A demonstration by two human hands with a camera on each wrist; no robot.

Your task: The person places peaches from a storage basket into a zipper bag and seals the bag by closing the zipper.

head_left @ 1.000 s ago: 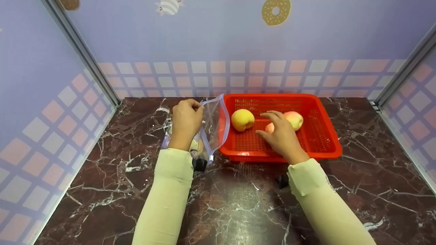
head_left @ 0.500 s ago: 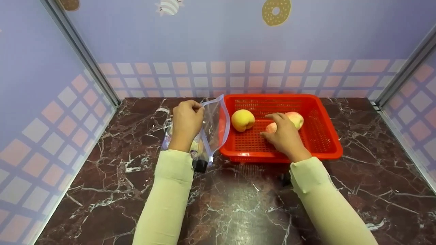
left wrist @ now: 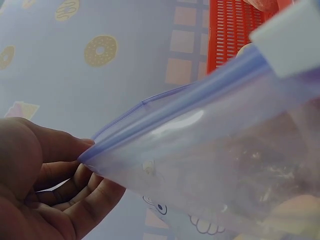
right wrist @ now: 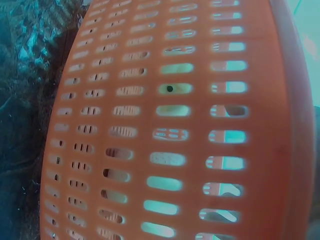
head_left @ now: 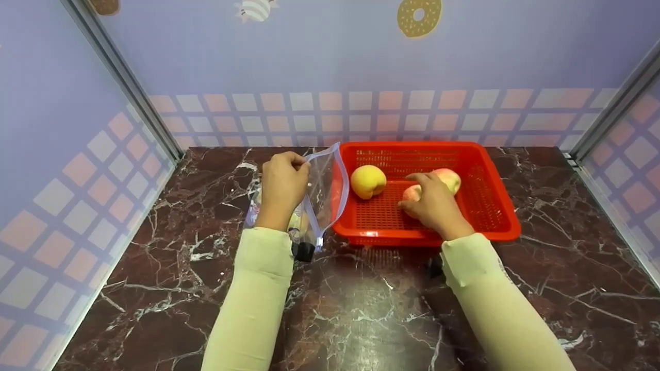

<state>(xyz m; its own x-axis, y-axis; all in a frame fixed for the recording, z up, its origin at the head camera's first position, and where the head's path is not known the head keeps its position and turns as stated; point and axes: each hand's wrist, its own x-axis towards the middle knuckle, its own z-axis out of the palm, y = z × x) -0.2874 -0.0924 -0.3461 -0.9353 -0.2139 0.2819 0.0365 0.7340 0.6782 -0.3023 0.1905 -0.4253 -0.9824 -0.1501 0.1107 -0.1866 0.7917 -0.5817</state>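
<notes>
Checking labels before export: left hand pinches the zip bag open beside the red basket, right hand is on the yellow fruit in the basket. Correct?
One thing is off. In the head view the right hand lies on the pinkish fruit in the red basket; the yellow fruit sits untouched, apart to its left. The rest holds: the left hand pinches the zip bag open beside the basket.

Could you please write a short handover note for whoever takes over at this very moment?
Left hand: grip pinches the top edge of the clear zip bag, holding its mouth open beside the red basket.
Right hand: reaches into the basket, fingers curled over the pink peach; not lifted yet.
Yellow peach lies in the basket, untouched. A third fruit sits behind the right hand.
Done: bag open; something pale already inside.
Left: probably moving the basket fruit into the bag and sealing it.
</notes>
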